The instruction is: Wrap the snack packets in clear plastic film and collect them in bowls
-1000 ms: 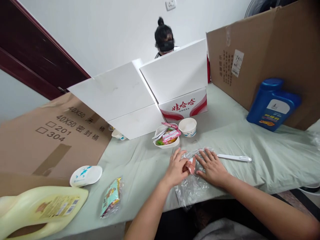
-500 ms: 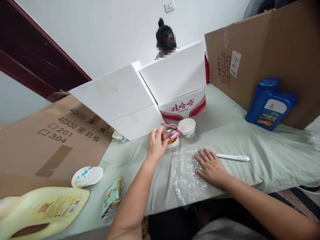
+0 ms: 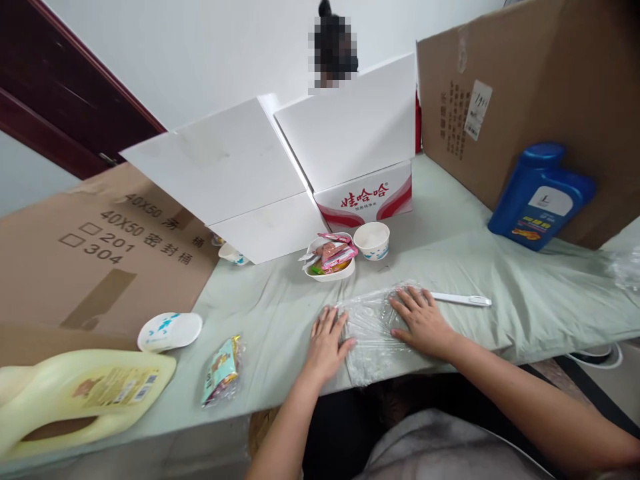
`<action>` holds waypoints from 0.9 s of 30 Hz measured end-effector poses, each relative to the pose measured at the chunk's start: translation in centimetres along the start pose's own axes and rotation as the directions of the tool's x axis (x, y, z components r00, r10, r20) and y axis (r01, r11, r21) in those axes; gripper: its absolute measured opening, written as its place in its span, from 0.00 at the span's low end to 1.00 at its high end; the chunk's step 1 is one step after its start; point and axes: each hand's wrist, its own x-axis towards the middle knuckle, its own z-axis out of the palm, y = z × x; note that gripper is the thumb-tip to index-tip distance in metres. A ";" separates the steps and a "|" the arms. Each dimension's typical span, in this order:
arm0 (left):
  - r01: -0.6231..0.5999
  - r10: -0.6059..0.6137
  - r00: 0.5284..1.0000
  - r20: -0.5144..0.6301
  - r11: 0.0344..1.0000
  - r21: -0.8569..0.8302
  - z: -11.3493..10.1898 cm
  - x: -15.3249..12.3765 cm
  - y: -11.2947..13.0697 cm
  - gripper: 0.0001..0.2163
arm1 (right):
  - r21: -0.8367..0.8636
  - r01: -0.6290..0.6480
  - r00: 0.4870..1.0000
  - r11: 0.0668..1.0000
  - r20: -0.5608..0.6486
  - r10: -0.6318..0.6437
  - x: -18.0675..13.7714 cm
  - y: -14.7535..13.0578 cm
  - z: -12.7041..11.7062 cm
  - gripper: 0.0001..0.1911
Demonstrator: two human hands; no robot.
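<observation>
A clear plastic bag (image 3: 371,333) lies flat on the cloth-covered table in front of me. My left hand (image 3: 327,341) rests at its left edge, fingers spread. On its right part my right hand (image 3: 419,321) is pressed flat, fingers also apart. Just beyond the right fingertips lies a white plastic-handled tool (image 3: 463,299), its left end hidden by the hand. Farther back stands a white bowl (image 3: 330,275) filled with pink-wrapped snacks (image 3: 337,253). A white paper cup (image 3: 373,241) with a blue pattern stands beside it, touching or nearly so.
White cartons (image 3: 280,167) stand behind the bowl, a person's head (image 3: 334,50) beyond them. Brown boxes flank both sides. At left lie a yellow jug (image 3: 95,393), a tipped paper cup (image 3: 170,332) and a snack packet (image 3: 223,373). A blue bottle (image 3: 543,200) stands at right.
My left hand has left the snack bowl and come down onto the left edge of the plastic bag. My right hand stays on the bag. The view has tilted down slightly.
</observation>
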 end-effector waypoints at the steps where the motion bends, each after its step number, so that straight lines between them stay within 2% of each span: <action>1: -0.011 0.011 0.999 -0.048 1.000 -0.001 -0.1 -0.8 -0.4 0.23 | -0.001 -0.015 1.000 1.000 -0.019 0.015 -0.5 0.0 -0.4 0.35; 3: -0.090 0.086 0.986 -0.141 0.996 -0.023 -0.5 -2.6 -0.4 0.20 | 0.003 -0.013 0.997 1.000 -0.075 0.014 -1.7 -0.1 -1.1 0.32; 5: -0.232 0.218 0.961 -0.169 0.970 -0.068 -0.9 -4.1 0.7 0.20 | 0.021 0.031 0.992 0.999 -0.123 -0.028 -2.6 -0.6 -1.6 0.28; 7: -0.364 0.354 0.930 -0.104 0.924 -0.115 -1.1 -5.0 2.4 0.26 | 0.051 0.102 0.986 0.993 -0.136 -0.095 -3.1 -1.1 -1.7 0.24; 9: -0.435 0.436 0.900 -0.025 0.891 -0.133 -1.0 -5.2 4.1 0.31 | 0.083 0.177 0.979 0.981 -0.115 -0.167 -2.8 -1.6 -1.6 0.20; 12: -0.445 0.443 0.895 -0.051 0.886 -0.127 -0.5 -4.9 5.6 0.19 | 0.084 0.211 0.977 0.974 -0.015 -0.211 -0.8 -1.9 -1.6 0.19; 14: -0.450 0.434 0.892 -0.128 0.879 -0.156 -0.3 -4.6 5.8 0.13 | 0.047 0.127 0.989 0.991 0.071 -0.131 1.3 -1.7 -1.8 0.20; 18: -0.487 0.448 0.870 -0.204 0.845 -0.221 -0.5 -4.6 5.7 0.11 | -0.010 -0.133 0.972 0.991 0.193 0.133 5.5 -1.0 -2.8 0.31; 20: -0.485 0.447 0.872 -0.199 0.841 -0.239 -0.8 -5.0 5.8 0.11 | -0.027 -0.204 0.962 0.979 0.178 0.206 6.5 -0.6 -3.4 0.34; 22: -0.459 0.425 0.888 -0.178 0.850 -0.259 -1.2 -5.5 5.9 0.11 | -0.009 -0.224 0.970 0.974 0.097 0.224 6.4 -0.2 -4.0 0.32; 24: -0.415 0.388 0.909 -0.150 0.866 -0.280 -1.7 -5.7 6.0 0.10 | 0.096 -0.136 0.991 0.986 0.016 0.135 5.0 0.1 -4.6 0.29; 26: -0.393 0.382 0.919 -0.096 0.872 -0.292 -2.4 -5.5 5.8 0.09 | 0.287 0.093 0.994 0.954 0.028 -0.105 2.9 0.3 -4.9 0.28; 27: -0.393 0.395 0.917 -0.054 0.872 -0.293 -2.7 -5.2 5.6 0.09 | 0.387 0.207 0.968 0.898 0.052 -0.246 1.7 0.3 -5.0 0.29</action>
